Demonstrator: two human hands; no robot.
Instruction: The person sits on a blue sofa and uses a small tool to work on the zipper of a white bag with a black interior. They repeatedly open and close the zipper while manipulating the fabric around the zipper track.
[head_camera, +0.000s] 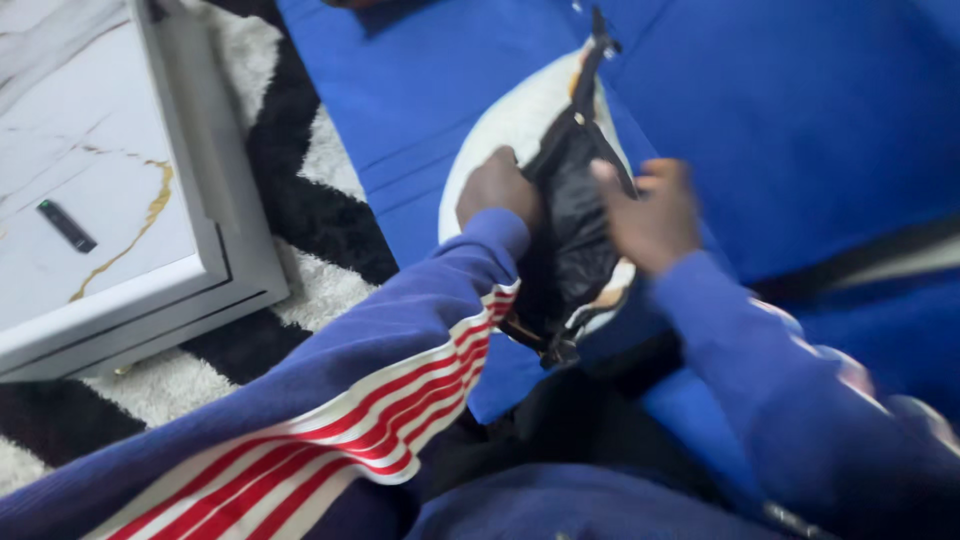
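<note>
A white bag (505, 125) with a black lining (575, 230) and black straps rests on the blue sofa in front of me. My left hand (497, 187) grips the left edge of its opening. My right hand (652, 212), blurred by motion, holds the right edge, fingers curled over the black rim. The bag's mouth is pulled apart between the two hands. Both arms wear blue sleeves; the left sleeve has red and white stripes. What lies inside the bag is hidden in the dark lining.
A white marble-look table (120, 230) with gold veins stands at the left, a small black remote (67, 226) on it. A black and white shaggy rug (320, 215) lies between the table and the blue sofa (800, 110).
</note>
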